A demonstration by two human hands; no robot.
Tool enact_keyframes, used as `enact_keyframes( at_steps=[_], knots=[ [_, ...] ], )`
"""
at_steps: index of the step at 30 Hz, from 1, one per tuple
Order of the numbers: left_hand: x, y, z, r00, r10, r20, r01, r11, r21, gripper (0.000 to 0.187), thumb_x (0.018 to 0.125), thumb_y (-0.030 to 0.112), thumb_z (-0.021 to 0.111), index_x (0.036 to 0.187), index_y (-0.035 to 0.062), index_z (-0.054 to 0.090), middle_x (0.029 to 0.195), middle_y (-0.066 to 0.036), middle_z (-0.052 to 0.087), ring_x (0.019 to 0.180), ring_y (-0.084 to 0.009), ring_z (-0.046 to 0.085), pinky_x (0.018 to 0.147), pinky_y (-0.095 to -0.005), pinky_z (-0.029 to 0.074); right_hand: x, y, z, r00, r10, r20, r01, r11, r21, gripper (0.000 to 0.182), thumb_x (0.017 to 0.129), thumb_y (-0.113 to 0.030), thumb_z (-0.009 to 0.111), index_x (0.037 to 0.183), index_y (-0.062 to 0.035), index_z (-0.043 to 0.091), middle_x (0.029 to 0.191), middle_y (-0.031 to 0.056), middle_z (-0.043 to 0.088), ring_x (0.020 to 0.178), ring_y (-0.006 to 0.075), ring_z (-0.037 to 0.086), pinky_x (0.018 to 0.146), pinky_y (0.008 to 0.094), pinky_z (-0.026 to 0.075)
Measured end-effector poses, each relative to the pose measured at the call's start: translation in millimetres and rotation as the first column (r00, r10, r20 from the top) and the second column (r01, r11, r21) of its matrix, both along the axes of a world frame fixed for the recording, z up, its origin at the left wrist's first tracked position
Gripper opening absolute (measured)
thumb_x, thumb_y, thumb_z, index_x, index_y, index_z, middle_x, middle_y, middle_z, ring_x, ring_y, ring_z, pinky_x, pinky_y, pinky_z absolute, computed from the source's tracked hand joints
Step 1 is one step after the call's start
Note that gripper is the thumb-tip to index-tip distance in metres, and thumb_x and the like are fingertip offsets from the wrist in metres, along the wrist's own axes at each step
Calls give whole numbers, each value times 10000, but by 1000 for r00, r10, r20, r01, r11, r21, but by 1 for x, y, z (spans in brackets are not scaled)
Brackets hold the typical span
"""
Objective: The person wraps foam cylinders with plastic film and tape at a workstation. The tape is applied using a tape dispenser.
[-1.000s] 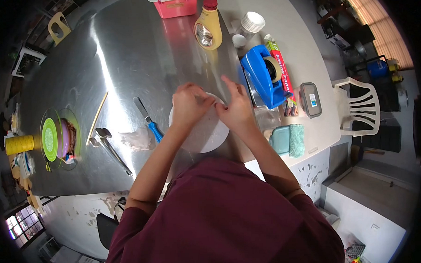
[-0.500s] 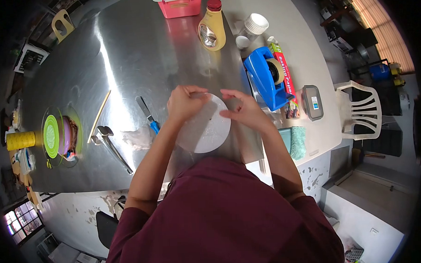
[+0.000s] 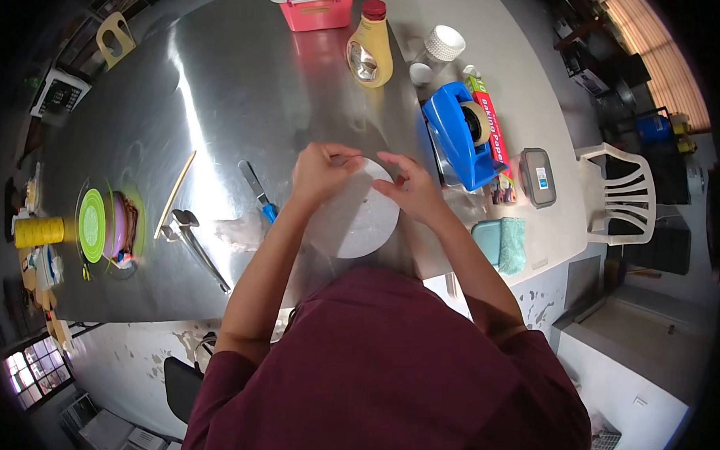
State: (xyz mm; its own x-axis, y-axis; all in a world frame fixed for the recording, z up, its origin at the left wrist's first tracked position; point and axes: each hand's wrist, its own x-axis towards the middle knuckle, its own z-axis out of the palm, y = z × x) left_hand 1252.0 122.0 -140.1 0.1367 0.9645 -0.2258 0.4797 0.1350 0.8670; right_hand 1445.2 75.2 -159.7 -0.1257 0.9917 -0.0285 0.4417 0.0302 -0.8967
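A round white disc with a small dark mark near its middle lies on the steel table in front of my body. My left hand is over its far left edge, fingers curled in and thumb pressed toward them; anything in that pinch is too small to make out. Over the disc's right side is my right hand, its thumb and forefinger apart with a gap between them. To the left of my left forearm lie a blue-handled spatula and crumpled clear plastic.
Tongs, a wooden stick and a green round piece lie leftward. A blue tape dispenser, baking paper box, lidded container and teal cloth stand right. A yellow bottle and pink box stand beyond.
The view has shifted slightly, so the table items appear a little further right. My right thumb and fingers have drawn slightly closer to my left hand; the disc stays under both hands.
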Motion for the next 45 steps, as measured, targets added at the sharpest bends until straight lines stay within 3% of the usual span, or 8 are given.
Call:
enact_keyframes(
  at_steps=[10,14,17,20,22,28,38,45],
  knots=[
    [-47,5,5,802,183,569,7,949,-315,403,898,151,602,1279,44,523,1188,-97,604,1111,-191,555,949,-327,408,-6,-27,-20,848,-246,-470,62,926,-374,531,834,-372,670,1268,-103,525,1209,95,548,1054,197,526,887,333,432],
    [-78,-31,-45,820,442,364,-190,809,-556,485,953,406,465,1318,88,479,1292,-84,525,1200,-220,484,976,-368,369,-3,-35,1,702,-534,-471,-20,646,-763,547,914,-478,502,1316,-111,464,1274,78,514,1165,202,469,957,353,386],
    [-65,-72,-27,811,387,439,34,718,-695,599,938,512,410,1385,114,395,1369,-92,446,1260,-232,415,998,-401,349,-11,-41,27,736,-530,-420,-32,593,-805,516,935,-507,439,1279,-126,489,1249,42,522,1111,178,508,881,345,424],
    [-56,-92,4,707,438,555,-54,816,-576,635,913,501,467,1402,113,349,1403,-84,393,1257,-235,396,1011,-395,340,-11,-42,19,670,-487,-560,-57,719,-693,451,954,-468,427,1239,-128,511,1258,36,504,1098,175,525,840,345,455],
    [-66,-92,-2,743,131,656,2,980,-198,659,895,388,491,1419,65,255,1408,-99,354,1247,-242,398,1033,-371,327,-9,-40,25,612,-421,-670,-66,817,-573,405,968,-418,426,1229,-118,503,1278,39,484,1112,184,520,851,345,458],
    [-58,-83,8,411,298,861,-220,950,-224,934,773,347,641,1457,27,91,1384,-141,328,1273,-246,359,1066,-373,299,-16,-34,39,670,-84,-737,5,994,-109,396,883,-89,615,1237,-46,445,1226,81,501,1137,172,499,948,334,413],
    [-54,-91,-19,790,-172,589,-12,956,295,1352,433,302,934,1468,92,90,1513,-156,137,1386,-272,206,1125,-401,198,2,-41,13,648,98,-755,-114,993,30,728,702,-62,765,1322,-28,384,1277,95,419,1218,209,425,1031,343,334],
    [-55,-89,-29,971,-212,111,135,869,476,1222,465,380,908,1426,67,220,1484,-207,173,1376,-350,194,1115,-448,197,-4,-47,-6,986,17,-167,10,987,159,659,712,-162,762,1300,-52,484,1244,102,379,1183,229,441,991,342,375]
  ],
)
